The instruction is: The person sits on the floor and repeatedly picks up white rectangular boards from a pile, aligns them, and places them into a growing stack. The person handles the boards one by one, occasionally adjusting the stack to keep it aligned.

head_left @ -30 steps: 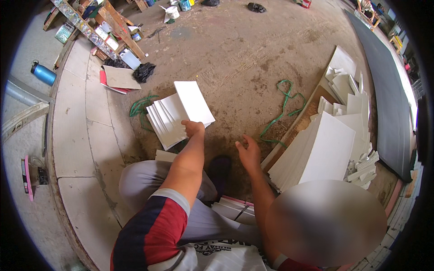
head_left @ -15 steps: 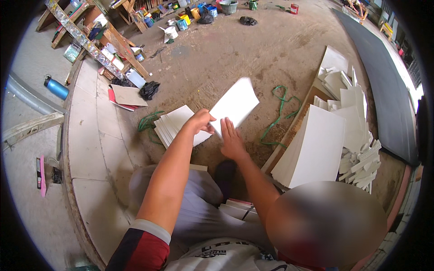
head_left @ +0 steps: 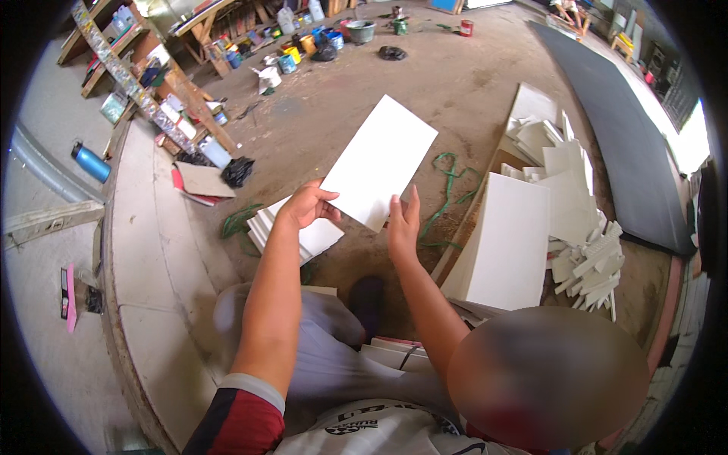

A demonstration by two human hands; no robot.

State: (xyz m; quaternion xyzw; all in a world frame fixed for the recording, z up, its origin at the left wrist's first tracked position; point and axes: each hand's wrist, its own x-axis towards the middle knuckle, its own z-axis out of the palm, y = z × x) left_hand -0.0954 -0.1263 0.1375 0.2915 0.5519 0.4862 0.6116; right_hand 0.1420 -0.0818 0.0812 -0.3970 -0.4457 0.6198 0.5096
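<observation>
A white rectangular sheet [head_left: 383, 163], like stiff paper or thin card, is held up in front of me at a tilt. My left hand [head_left: 307, 205] pinches its lower left corner, thumb on top. By the sheet's lower right edge is my right hand [head_left: 403, 220], its fingers stretched up and apart; whether they touch the edge is hard to tell. Beneath my left hand lies a small fanned stack of white sheets [head_left: 315, 236] on the ground. To my right stands a taller leaning stack of white sheets [head_left: 509, 239].
White offcuts [head_left: 588, 262] lie heaped beyond the tall stack, with a long dark mat [head_left: 614, 129] farther right. Green string [head_left: 447, 186] trails on the floor. A low ledge [head_left: 163, 258] runs along my left. Paint cans [head_left: 288, 62] and a wooden ladder [head_left: 136, 91] are farther off.
The white sheet has turned to show its broad face more fully. My right hand has shifted from lying flat on it to its right edge, fingers raised.
</observation>
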